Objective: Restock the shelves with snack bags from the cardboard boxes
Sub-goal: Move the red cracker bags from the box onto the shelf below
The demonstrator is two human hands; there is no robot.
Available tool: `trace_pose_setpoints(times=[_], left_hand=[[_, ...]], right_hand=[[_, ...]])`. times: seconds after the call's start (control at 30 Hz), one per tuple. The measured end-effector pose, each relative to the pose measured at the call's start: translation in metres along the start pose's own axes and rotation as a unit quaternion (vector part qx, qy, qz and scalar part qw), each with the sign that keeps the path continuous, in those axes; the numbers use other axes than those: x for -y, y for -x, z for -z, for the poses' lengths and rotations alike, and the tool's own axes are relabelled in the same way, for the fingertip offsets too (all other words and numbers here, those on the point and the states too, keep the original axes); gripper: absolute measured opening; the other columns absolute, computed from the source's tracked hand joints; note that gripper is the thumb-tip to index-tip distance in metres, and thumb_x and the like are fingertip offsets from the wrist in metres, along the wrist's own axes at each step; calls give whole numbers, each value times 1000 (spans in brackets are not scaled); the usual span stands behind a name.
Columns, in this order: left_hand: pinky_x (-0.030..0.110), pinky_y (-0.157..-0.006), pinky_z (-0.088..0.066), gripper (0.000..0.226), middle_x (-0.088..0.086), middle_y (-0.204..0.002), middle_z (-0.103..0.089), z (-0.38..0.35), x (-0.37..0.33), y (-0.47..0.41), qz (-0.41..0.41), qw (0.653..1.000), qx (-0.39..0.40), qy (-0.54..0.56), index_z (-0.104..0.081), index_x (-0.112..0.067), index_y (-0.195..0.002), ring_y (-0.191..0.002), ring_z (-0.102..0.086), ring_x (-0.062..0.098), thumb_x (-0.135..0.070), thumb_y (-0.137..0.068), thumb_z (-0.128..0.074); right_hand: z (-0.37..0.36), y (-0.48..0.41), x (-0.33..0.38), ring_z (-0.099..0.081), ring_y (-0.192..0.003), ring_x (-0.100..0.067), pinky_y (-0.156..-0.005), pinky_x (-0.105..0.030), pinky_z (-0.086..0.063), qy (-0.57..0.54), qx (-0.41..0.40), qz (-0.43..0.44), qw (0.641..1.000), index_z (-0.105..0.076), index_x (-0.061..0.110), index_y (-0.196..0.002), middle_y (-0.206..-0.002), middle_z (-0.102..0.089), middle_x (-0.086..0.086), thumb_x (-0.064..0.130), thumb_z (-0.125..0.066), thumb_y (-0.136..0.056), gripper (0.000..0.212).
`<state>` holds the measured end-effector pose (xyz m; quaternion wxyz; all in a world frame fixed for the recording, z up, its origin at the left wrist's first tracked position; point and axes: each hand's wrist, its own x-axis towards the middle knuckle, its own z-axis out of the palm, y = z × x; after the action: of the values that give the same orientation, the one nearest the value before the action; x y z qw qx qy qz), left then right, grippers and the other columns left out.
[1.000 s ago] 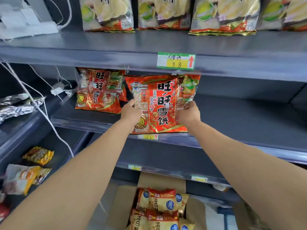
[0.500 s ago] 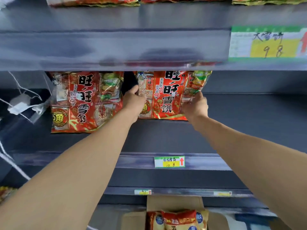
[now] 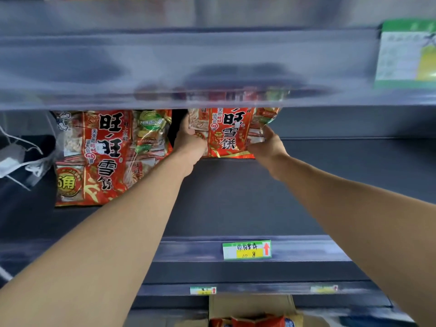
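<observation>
Plainly, the fingers [image 3: 186, 125] of the left hand [image 3: 190, 147] curl round the left edge of a red snack bag [image 3: 227, 135], and the right hand [image 3: 267, 147] pinches its right edge. Most fingertips of both hands are hidden behind the wrapper.

The bag stands upright far back on the middle shelf [image 3: 236, 201]; whether its bottom edge rests on the board cannot be told. Its top is cut off by the blurred front lip of the upper shelf [image 3: 165, 67], where only a smeared red reflection shows. The wrapper is glossy red, with large black characters down the middle and clear panels showing pale crackers.

To the left, a second bag [image 3: 99, 156] of the same print stands nearer; anything behind it is hidden. That makes two bags visible on this shelf.

One price label [image 3: 247, 250] sits on the near edge. Two smaller labels below are too blurred to read. A green label [image 3: 405, 50] is cut off at the right. A cardboard box [image 3: 250, 304] is cut off at the bottom, and its packets cannot be counted.
</observation>
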<state>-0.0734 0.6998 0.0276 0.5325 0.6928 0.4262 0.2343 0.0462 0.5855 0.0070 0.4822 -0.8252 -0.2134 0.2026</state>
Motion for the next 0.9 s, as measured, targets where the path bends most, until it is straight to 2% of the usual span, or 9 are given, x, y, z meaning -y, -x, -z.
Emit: trace_pose_setpoints(times=[0.1, 0.17, 0.23, 0.33, 0.43, 0.57, 0.7, 0.77, 0.9], left_hand=[[24, -84, -48, 86, 5, -152, -34, 2, -1, 3, 16, 1000, 13, 10, -10, -30, -152, -129, -44, 19, 10, -89, -51], [21, -76, -50, 88, 3, -153, -32, 2, -3, 8, 16, 1000, 9, 2, -8, -30, -152, -115, -47, 13, 8, -88, -54], [29, -87, -52, 86, 3, -151, -35, 0, -6, 17, 16, 1000, 4, 3, -12, -29, -152, -114, -48, 13, 7, -86, -55], [40, -102, -46, 71, 7, -144, -44, -8, -8, 41, 5, 999, 27, -23, -30, -22, -147, -125, -48, 23, 4, -86, -55], [37, -97, -47, 52, 9, -133, -53, -24, -10, 82, 1, 996, 78, -41, -45, -12, -138, -117, -54, 26, 1, -88, -55], [31, -87, -47, 40, 10, -123, -59, -64, -16, 145, -17, 982, 169, -79, -53, -9, -128, -97, -56, 20, 0, -89, -53], [17, -56, -45, 35, 3, -110, -57, -131, -40, 203, -81, 954, 262, -122, -56, -10, -124, -84, -53, 17, -1, -91, -49], [8, -48, -40, 35, 1, -108, -54, -172, -54, 235, -125, 930, 314, -145, -55, -9, -125, -87, -52, 16, -1, -92, -47], [19, -77, -41, 33, 4, -120, -56, -259, -82, 315, -203, 870, 412, -181, -55, -10, -126, -103, -55, 20, -5, -95, -45]], right_hand=[[3, 3, -4, -47, -60, -12, -34, -13, -34, 8, 13, -2, 1000, -39, 34, -137, -129, -52, -6, 18, -55, -88, 54], [6, 9, -5, -58, -79, -20, -44, -18, -38, 28, 24, 4, 999, -34, 36, -142, -132, -52, -4, 18, -56, -82, 66], [9, 15, -9, -61, -96, -24, -55, -22, -43, 45, 26, 20, 998, -43, 36, -133, -125, -59, -4, 24, -55, -77, 59], [25, 43, -12, -58, -104, -25, -70, -27, -43, 70, 30, 30, 997, -51, 31, -127, -123, -60, -6, 17, -50, -81, 48], [54, 80, -23, -51, -120, -27, -78, -22, -41, 131, 25, 38, 990, -43, 20, -141, -138, -49, -6, 4, -49, -86, 57], [113, 136, -46, -43, -130, -25, -97, -25, -38, 177, 21, 38, 983, -41, 15, -142, -147, -42, -5, 5, -48, -93, 51], [194, 185, -82, -39, -133, -22, -101, -27, -36, 202, -17, 5, 979, -42, 15, -141, -147, -42, -3, 8, -48, -95, 47], [239, 212, -104, -41, -133, -23, -101, -26, -35, 235, -36, -9, 971, -44, 14, -139, -144, -45, -4, 10, -49, -96, 44], [344, 268, -161, -45, -130, -25, -100, -23, -30, 299, -89, -68, 948, -52, 12, -134, -139, -51, -9, 5, -52, -91, 44]])
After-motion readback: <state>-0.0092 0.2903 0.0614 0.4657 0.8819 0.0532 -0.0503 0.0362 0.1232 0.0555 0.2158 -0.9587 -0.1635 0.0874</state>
